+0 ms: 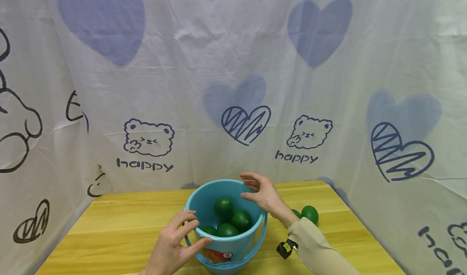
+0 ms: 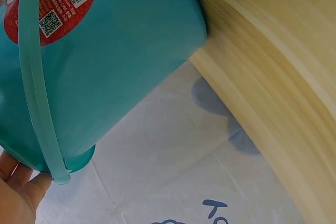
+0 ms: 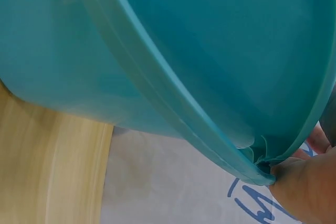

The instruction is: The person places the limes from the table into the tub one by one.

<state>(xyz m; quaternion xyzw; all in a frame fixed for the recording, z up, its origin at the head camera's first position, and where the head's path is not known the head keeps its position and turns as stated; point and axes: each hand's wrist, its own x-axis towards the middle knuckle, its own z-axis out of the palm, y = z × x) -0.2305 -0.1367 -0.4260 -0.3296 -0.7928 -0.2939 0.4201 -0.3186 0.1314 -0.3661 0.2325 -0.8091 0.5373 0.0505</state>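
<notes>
A light-blue bucket (image 1: 233, 248) stands upright on the table with several green limes (image 1: 241, 220) inside. My left hand (image 1: 171, 240) holds its left rim, the fingertips at the edge and the thumb along the front. In the left wrist view, this hand's fingers (image 2: 37, 187) touch the rim beside the handle's end. My right hand (image 1: 264, 194) holds the far right rim, its thumb on the inner side in the head view. The right wrist view shows that hand (image 3: 304, 179) against the rim. Other fingers there are partly hidden.
Two more green limes (image 1: 309, 214) lie on the wooden table (image 1: 127, 226) right of the bucket, one partly behind my right forearm. A small black device (image 1: 286, 248) sits at my right wrist. Printed cloth (image 1: 204, 44) hangs behind and on both sides.
</notes>
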